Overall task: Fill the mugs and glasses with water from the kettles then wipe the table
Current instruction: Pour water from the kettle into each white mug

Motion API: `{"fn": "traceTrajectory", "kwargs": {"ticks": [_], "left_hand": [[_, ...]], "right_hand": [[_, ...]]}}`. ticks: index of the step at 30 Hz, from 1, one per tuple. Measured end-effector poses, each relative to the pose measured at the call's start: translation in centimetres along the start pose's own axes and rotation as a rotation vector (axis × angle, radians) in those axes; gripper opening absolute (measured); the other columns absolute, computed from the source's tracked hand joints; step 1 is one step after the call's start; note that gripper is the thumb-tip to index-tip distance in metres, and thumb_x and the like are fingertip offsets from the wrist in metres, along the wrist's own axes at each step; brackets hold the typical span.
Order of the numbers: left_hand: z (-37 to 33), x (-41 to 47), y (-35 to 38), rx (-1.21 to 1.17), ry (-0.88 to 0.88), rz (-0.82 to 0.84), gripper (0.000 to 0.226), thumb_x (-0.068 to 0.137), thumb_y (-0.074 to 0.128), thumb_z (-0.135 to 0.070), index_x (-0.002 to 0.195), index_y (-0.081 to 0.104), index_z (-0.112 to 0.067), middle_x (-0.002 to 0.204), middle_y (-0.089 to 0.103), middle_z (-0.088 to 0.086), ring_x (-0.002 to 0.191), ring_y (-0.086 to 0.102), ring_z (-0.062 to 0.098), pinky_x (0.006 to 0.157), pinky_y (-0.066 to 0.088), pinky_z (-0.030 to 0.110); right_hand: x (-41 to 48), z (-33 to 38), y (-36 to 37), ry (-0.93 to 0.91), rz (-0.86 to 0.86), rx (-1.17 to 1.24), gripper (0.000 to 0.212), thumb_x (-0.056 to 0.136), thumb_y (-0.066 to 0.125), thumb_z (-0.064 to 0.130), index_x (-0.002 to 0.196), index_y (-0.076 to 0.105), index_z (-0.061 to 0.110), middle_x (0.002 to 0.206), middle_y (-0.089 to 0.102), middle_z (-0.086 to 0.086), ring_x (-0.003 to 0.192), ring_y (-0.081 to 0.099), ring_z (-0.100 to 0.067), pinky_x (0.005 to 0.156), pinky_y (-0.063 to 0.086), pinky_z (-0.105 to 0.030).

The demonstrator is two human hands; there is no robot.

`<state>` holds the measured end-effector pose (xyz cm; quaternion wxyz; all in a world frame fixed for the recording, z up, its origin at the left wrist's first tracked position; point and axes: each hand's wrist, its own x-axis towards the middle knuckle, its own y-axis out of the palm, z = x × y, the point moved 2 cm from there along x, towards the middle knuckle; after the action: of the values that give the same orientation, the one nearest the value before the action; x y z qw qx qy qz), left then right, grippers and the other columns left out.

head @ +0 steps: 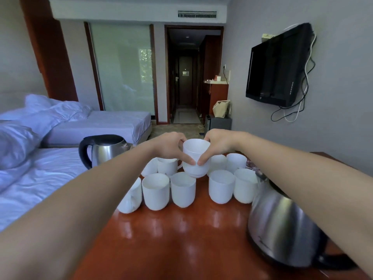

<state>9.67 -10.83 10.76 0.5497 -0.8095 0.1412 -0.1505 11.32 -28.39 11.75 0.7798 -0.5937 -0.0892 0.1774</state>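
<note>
Both hands, left hand (pixel 171 147) and right hand (pixel 217 145), hold one white mug (pixel 194 158), fingers (pixel 188 159) curled round it, above clustered mugs (pixel 155 190); arranging, seemingly before pouring from the kettle (pixel 282 229).

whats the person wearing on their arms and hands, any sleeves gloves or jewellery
Nothing that shows. The left forearm and right forearm are bare all the way to the picture's edge, with no sleeve in view. The left hand and right hand are ungloved, and no watch, bracelet or ring is visible on either.
</note>
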Motion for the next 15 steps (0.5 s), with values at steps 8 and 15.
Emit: {"fn": "traceTrajectory", "kwargs": {"ticks": [8, 15], "left_hand": [[-0.4, -7.7, 4.6, -0.261, -0.011, -0.031, 0.059, 0.064, 0.091, -0.041, 0.11, 0.061, -0.02, 0.113, 0.063, -0.003, 0.105, 0.062, 0.015, 0.099, 0.049, 0.039], [0.6, -11.6, 11.1, -0.431, -0.041, -0.008, 0.06, 0.069, 0.089, -0.032, 0.115, 0.055, -0.016, 0.109, 0.058, -0.007, 0.096, 0.063, 0.013, 0.09, 0.051, 0.032]], "right_hand": [[-7.5, 1.9, 4.8, -0.017, -0.024, 0.022, 0.052, 0.063, 0.087, 0.053, 0.075, 0.057, 0.013, 0.075, 0.047, -0.002, 0.069, 0.042, -0.019, 0.059, 0.028, -0.032], [-11.1, 1.9, 10.9, 0.012, 0.008, 0.089, 0.044, 0.069, 0.087, 0.042, 0.091, 0.067, 0.009, 0.078, 0.057, 0.002, 0.069, 0.051, -0.013, 0.059, 0.037, -0.026]]}}
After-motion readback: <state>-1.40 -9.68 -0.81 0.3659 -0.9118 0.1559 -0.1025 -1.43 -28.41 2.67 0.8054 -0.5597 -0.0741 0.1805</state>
